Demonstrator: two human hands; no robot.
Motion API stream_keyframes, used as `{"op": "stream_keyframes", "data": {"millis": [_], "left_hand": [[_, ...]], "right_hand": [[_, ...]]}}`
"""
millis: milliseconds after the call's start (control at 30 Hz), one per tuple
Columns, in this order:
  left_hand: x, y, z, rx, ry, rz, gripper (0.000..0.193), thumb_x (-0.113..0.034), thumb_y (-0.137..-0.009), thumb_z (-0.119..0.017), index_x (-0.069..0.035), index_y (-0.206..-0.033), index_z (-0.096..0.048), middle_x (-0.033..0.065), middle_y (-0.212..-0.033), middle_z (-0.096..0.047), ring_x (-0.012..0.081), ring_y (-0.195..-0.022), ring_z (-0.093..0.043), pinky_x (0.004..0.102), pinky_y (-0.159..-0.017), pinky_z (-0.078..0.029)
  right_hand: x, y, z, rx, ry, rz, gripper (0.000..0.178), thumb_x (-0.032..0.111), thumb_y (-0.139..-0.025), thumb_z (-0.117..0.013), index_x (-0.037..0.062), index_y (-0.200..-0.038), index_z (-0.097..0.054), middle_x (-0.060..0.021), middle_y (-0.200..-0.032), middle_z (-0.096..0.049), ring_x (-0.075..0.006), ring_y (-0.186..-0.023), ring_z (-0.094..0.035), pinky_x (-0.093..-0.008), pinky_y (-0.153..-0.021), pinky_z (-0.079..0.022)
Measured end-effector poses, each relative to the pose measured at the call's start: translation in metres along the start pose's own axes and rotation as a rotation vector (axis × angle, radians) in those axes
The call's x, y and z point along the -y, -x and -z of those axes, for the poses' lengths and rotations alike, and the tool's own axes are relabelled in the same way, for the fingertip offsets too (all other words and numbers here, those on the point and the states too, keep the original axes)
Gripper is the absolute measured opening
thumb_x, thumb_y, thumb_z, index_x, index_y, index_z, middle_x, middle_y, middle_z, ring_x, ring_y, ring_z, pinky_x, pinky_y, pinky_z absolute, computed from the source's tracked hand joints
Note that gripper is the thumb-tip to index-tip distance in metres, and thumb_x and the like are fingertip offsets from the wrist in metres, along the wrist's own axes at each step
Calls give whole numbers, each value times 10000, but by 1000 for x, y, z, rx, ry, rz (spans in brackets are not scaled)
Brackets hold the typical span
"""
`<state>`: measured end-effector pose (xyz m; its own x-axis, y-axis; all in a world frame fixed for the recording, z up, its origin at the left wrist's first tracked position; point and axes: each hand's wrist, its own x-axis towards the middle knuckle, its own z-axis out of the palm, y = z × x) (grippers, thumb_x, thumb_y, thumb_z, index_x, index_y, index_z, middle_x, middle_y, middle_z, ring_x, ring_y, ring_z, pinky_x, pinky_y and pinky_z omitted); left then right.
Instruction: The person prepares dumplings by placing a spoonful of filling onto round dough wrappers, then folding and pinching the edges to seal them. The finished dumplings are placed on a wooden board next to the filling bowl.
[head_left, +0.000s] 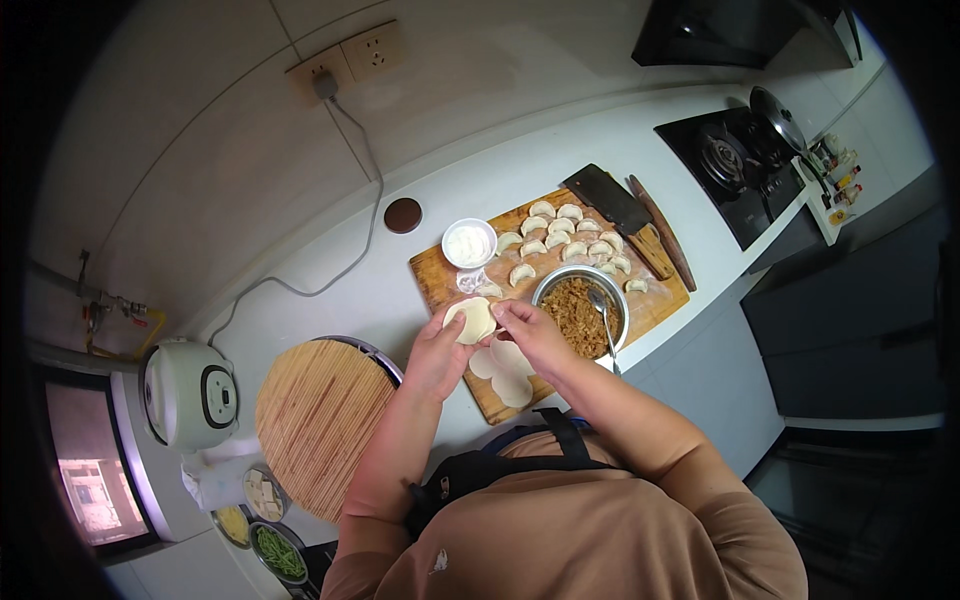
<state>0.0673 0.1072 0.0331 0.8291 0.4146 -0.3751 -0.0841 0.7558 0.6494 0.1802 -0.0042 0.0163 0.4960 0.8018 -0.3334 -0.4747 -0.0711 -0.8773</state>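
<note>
A round dumpling wrapper (468, 322) lies spread in my left hand (437, 352), which grips it with the thumb on top. My right hand (527, 329) pinches the wrapper's right edge between its fingers. Below my hands, several more wrappers (507, 384) overlap on the wooden cutting board (439, 274). Right beside my right hand stands a metal bowl of brown filling (577, 312), with a spoon (604, 325) resting in it. Folded dumplings (560, 226) fill the far part of the board. A white bowl of flour (469, 244) sits at the board's far left corner.
A cleaver (607, 197) and a rolling pin (662, 236) lie along the board's right side. To the left are a round slatted lid (318, 420), a rice cooker (190, 395) and a grey cord (345, 272). A gas stove (729, 165) is at the far right.
</note>
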Motion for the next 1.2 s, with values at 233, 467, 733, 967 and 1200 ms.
{"op": "stream_keyframes", "data": {"millis": [233, 467, 733, 967, 1200], "left_hand": [[4, -2, 5, 24, -46, -8, 329, -135, -932, -448, -49, -1249, -429, 99, -1166, -523, 203, -1022, -539, 367, -843, -469], [26, -3, -9, -292, -355, -191, 425, -92, -908, -498, -8, -1303, -367, 123, -1227, -479, 199, -1109, -490, 369, -948, -393], [39, 2, -26, -120, -309, -322, 388, -91, -892, -554, 44, -1240, -448, 78, -1101, -559, 131, -991, -533, 245, -874, -414], [39, 0, -20, -183, -387, -294, 330, -52, -898, -521, 44, -1211, -479, 106, -1144, -560, 152, -1029, -536, 268, -902, -419], [50, -8, -3, -197, -335, -321, 297, -69, -912, -501, 46, -1186, -505, 112, -1116, -569, 152, -990, -551, 256, -864, -437]], "right_hand": [[1, 3, -1, -8, -38, -16, 216, 242, -904, -549, 37, -923, -617, -3, -801, -601, -66, -723, -515, -215, -671, -421], [-6, 2, 3, -85, -26, 44, 194, 201, -904, -548, 17, -922, -607, -21, -810, -612, -84, -702, -553, -221, -667, -455], [-4, 5, -4, -104, 43, 140, 150, 127, -892, -550, -8, -917, -609, -15, -756, -592, -66, -678, -529, -207, -617, -437], [-2, 8, -4, -83, 105, 147, 168, 137, -894, -551, -20, -926, -600, -27, -794, -597, -85, -725, -538, -220, -676, -450], [0, 11, -5, -79, 169, 173, 155, 132, -892, -553, -11, -922, -605, -21, -766, -593, -83, -706, -536, -215, -661, -448]]}}
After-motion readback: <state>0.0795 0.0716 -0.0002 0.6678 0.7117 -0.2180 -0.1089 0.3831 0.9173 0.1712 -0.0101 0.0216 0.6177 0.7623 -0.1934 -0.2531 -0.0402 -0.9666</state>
